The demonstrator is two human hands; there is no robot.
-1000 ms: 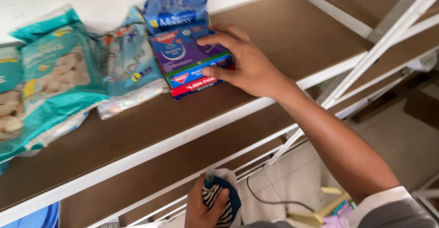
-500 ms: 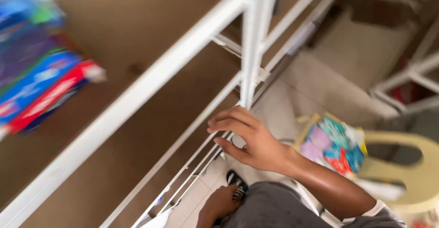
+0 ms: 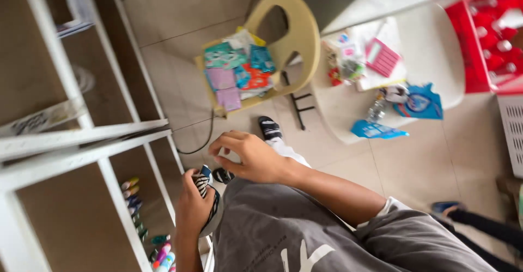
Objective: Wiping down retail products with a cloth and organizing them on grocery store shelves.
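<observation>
Fingers of my left hand (image 3: pixel 192 209) are wrapped round a small pouch with black-and-white stripes and a blue top edge (image 3: pixel 206 193), gripping it from the side nearest the white metal shelf rack (image 3: pixel 81 141). Most of the pouch is hidden behind my palm and my grey shirt (image 3: pixel 283 234), so I cannot make out its full shape; what shows suggests its long axis runs up and away from me, blue end pointing toward my other hand. It sits low, close against my body, just under and left of my right fingertips.

Above it, my right hand (image 3: pixel 250 157) hangs palm down with nothing in it, fingers loosely curled and spread, thumb tucked beneath. Its forearm runs back down and right to a white sleeve edge. The fingertips hover just beside the pouch's blue end; whether they touch it, I cannot tell.

Beyond my right fingers, a foot in a black-and-white sandal (image 3: pixel 269 127) stands on the tiled floor, and farther off a cream plastic chair (image 3: pixel 297 37) carries a heap of small coloured packets (image 3: pixel 237 70). To the right of that, well apart, a white round table (image 3: pixel 430 48) is strewn with blurred bits. Below my left hand, some coloured tubes (image 3: pixel 163 253) lie on the lowest shelf, cut off by the frame edge.
</observation>
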